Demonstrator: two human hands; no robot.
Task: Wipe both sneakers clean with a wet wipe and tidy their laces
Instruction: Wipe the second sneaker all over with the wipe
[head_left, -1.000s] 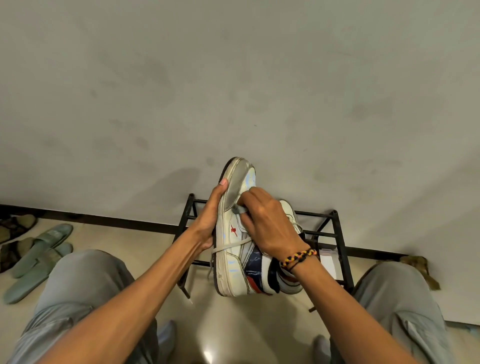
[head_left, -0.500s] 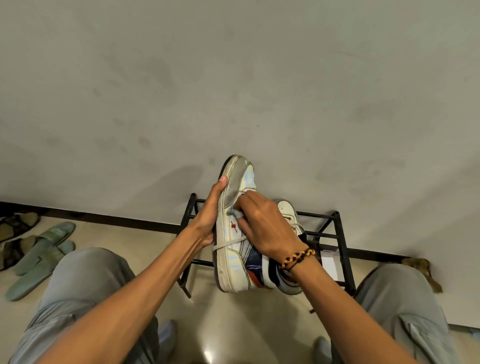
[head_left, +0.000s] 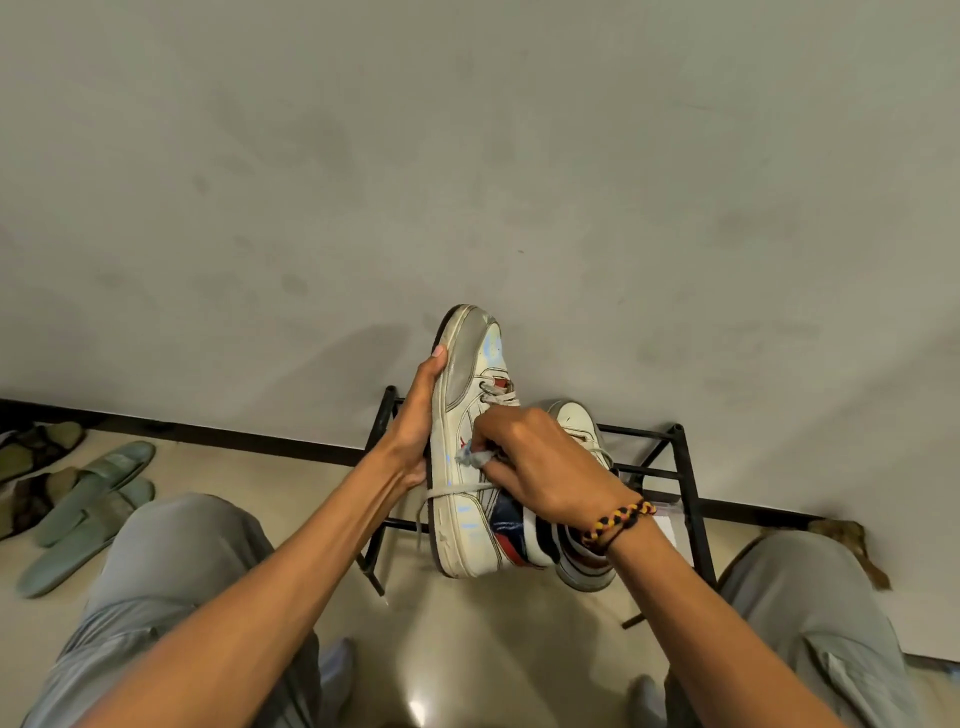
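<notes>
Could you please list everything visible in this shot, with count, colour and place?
held sneaker: one, white with red and navy panels and a grey toe, toe up, held in front of the wall.
second sneaker: one, white, behind the right hand, above the rack; its support is hidden.
wet wipe: one, greyish, bunched, pressed to the held sneaker's side.
loose lace: one, off-white, across the held sneaker's side.
shoe rack: one, black metal, against the wall.
slippers: pair, pale green, on the floor at left.
bracelet: one, braided black, yellow and red, right wrist.
left hand: grips the held sneaker's sole.
right hand: fingers pinch the wet wipe.
</notes>
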